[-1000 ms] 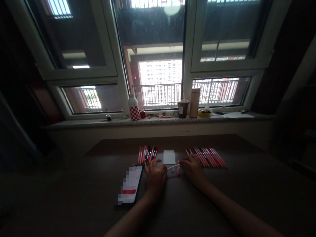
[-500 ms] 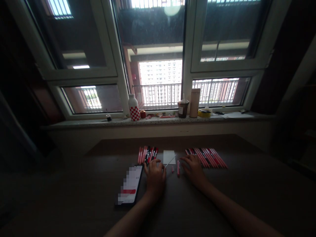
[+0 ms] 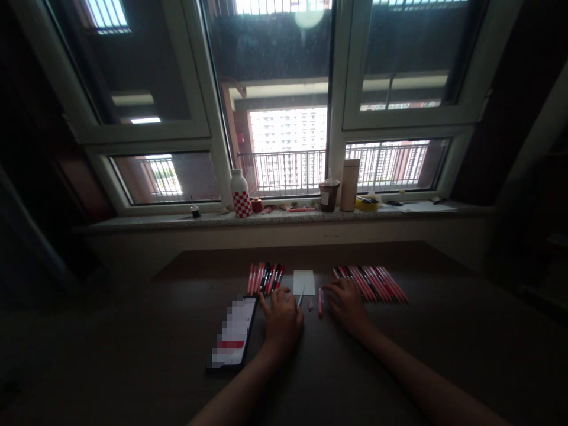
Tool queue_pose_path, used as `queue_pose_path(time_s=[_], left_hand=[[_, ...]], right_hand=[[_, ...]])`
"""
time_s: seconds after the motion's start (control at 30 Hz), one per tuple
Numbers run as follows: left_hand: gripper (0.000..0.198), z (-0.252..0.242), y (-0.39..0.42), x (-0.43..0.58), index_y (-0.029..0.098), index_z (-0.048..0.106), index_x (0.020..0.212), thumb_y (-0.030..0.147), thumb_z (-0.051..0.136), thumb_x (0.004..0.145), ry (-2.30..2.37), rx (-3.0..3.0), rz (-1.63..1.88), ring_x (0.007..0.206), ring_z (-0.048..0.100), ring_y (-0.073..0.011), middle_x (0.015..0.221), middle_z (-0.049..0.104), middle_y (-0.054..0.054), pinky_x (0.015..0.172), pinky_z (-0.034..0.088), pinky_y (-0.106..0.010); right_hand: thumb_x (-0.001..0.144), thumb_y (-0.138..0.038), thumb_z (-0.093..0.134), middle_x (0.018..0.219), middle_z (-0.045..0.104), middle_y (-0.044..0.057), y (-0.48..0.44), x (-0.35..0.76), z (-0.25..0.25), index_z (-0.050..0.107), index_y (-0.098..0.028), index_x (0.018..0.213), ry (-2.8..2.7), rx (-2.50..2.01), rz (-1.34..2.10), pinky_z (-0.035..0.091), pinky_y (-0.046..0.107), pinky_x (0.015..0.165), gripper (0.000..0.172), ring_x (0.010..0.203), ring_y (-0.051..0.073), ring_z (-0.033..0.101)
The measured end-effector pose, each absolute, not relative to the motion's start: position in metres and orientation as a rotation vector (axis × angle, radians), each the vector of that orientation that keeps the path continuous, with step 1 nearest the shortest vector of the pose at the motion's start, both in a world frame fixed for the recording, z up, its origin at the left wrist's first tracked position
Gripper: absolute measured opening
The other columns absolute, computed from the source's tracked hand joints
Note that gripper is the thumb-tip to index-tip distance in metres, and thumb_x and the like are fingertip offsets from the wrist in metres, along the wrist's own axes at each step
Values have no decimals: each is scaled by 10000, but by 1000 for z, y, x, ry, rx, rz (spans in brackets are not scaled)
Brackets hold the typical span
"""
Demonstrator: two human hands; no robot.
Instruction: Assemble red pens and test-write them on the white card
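Note:
My left hand (image 3: 283, 316) is closed on a thin pale pen refill (image 3: 301, 296), whose far end points over the small white paper pad (image 3: 304, 282). Just right of that hand, a short pink pen cap (image 3: 310, 305) lies on the table. Beside the cap is a pink pen barrel (image 3: 320, 303). My right hand (image 3: 348, 305) rests palm down with its fingers apart, the fingertips close to the barrel. Behind my left hand is a row of pink, red and black pens (image 3: 265, 278). A longer row of similar pens (image 3: 370, 284) lies behind and right of my right hand.
A phone (image 3: 233, 334) with a lit screen lies left of my left forearm on the dark table (image 3: 155, 343). Along the windowsill stand a checkered bottle (image 3: 241, 195), a drink cup (image 3: 329, 195), a tan tumbler (image 3: 349, 184) and a yellow tape roll (image 3: 367, 203).
The refill in my left hand has swung from a rightward slant to a steeper angle, its tip moving left. That hand has shifted slightly right; my right hand has hardly moved.

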State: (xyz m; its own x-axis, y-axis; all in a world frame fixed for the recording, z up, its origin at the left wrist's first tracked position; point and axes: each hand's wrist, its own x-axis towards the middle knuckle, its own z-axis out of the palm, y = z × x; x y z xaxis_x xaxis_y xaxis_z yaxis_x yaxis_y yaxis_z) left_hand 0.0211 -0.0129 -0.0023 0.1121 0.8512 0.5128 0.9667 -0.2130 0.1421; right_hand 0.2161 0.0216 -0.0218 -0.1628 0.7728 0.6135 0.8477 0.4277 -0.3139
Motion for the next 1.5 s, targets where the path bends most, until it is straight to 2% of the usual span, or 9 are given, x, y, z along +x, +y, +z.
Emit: queue_pose_path(time_s=[0.4, 0.77, 0.9, 1.07, 1.2, 1.33, 1.5], left_hand=[[179, -2, -12, 21, 195, 610, 907, 270, 500, 788, -1810, -2203, -697, 1154, 440, -258, 1162, 556, -73, 1094, 65, -619], [171, -1, -13, 19, 203, 613, 881, 321, 517, 801, -1826, -2200, -739, 1157, 446, -255, 1153, 559, -68, 1092, 82, -613], [239, 1, -16, 18, 203, 609, 939, 379, 512, 810, -1863, -2161, -757, 1175, 436, -266, 1166, 557, -80, 1086, 130, -601], [471, -5, -19, 16, 174, 559, 1174, 475, 465, 824, -1888, -2080, -711, 1215, 407, -290, 1234, 541, -126, 1080, 169, -580], [630, -15, -18, 12, 114, 490, 1288, 536, 415, 828, -1909, -2021, -623, 1285, 331, -324, 1340, 477, -175, 1082, 133, -593], [663, -19, -19, 10, 99, 497, 1288, 565, 373, 833, -1952, -2008, -545, 1321, 278, -342, 1375, 449, -188, 1070, 116, -618], [583, -13, -22, 10, 141, 589, 1176, 561, 359, 845, -1954, -2056, -510, 1319, 292, -329, 1356, 484, -158, 1074, 116, -613]], right_hand=[[828, -191, 545, 1008, 567, 74, 21, 215, -22, 666, -250, 1002, -1934, -1353, -88, 348, 416, 902, 220, 991, 253, 470], [835, -192, 537, 1007, 561, 70, 21, 215, -22, 662, -250, 1005, -1939, -1358, -85, 354, 413, 910, 219, 997, 249, 466], [824, -171, 537, 1007, 573, 71, 21, 214, -21, 660, -241, 1024, -1949, -1362, -82, 367, 398, 908, 245, 1010, 249, 465], [818, -149, 526, 1011, 598, 74, 18, 213, -20, 648, -222, 1060, -1980, -1369, -75, 378, 381, 911, 281, 1027, 248, 463], [820, -139, 510, 1014, 618, 64, 15, 212, -18, 637, -220, 1084, -2019, -1390, -78, 370, 382, 930, 304, 1028, 248, 467], [814, -128, 504, 1020, 632, 67, 13, 212, -15, 631, -207, 1101, -2049, -1429, -83, 372, 370, 928, 323, 1033, 248, 470], [823, -121, 483, 1017, 648, 73, 13, 211, -16, 612, -191, 1142, -2094, -1423, -90, 381, 364, 920, 351, 1039, 251, 483]])
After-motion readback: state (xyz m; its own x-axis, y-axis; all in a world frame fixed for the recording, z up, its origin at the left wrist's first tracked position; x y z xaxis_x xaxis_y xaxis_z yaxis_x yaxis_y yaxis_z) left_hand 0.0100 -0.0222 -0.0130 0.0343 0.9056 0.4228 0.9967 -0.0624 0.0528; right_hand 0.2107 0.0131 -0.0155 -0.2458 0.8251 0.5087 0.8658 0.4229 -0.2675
